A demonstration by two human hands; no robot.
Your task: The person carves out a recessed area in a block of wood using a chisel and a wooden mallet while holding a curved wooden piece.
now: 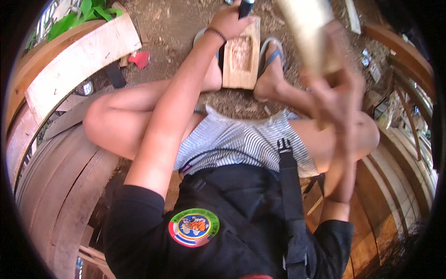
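Observation:
Between my feet lies a pale wooden block (240,79) with a rough rectangular hollow cut into its upper face. My left hand (228,23) is closed round a chisel with a black handle (245,9), at the far end of the block. The chisel's blade is hidden, so I cannot tell whether it touches the wood. Raised to the right of the block, my right hand (337,90) is wrapped round a thick pale wooden mallet (304,30). Motion smears both this hand and the mallet, and the mallet's top runs past the upper edge.
My feet in flip-flops (274,58) flank the block on soil strewn with wood chips. To the left are a curved pale plank (83,60), a red scrap (139,59) and green leaves (81,18). Stacked boards (65,186) lie beside me, and more timber (395,46) stands at right.

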